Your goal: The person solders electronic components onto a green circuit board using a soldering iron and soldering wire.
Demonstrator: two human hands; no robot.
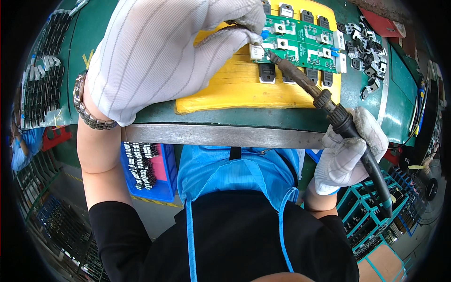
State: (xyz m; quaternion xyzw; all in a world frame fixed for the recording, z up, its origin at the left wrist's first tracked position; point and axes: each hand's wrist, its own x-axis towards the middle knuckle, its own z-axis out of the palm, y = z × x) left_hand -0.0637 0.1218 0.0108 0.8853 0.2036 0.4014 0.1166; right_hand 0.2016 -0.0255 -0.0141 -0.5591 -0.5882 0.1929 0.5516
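Pad [225, 94]: yellow, bearing the green circuit board [301, 46]; a nudge could skew it.
Left hand [164, 54]: pinched nearly closed at the board's left edge, hold unclear.
Right hand [340, 162]: wrapped round the soldering iron [307, 84], tip [271, 55] right near those pinched fingers [244, 35]; one wobble could scorch them!

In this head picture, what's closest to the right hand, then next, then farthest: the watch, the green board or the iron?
From the right hand:
1. Iron: held in it.
2. Green board: up and to its left.
3. Watch: far over on the left.
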